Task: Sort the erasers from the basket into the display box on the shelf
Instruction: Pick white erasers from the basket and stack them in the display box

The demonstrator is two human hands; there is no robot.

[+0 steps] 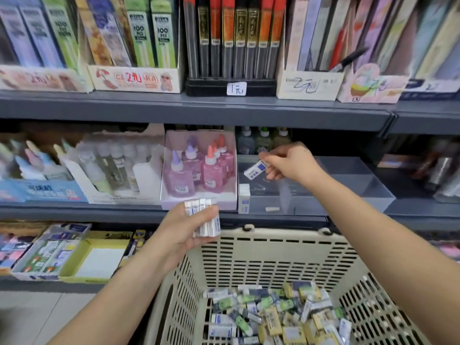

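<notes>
Above display box (323,195), right hand (291,163) pinches eraser's (256,169) end.

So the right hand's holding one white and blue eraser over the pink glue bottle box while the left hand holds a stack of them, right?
Not quite. The head view shows the right hand holding the white and blue eraser over the clear display box, just right of the pink glue bottle box. The left hand does hold a stack of erasers.
</notes>
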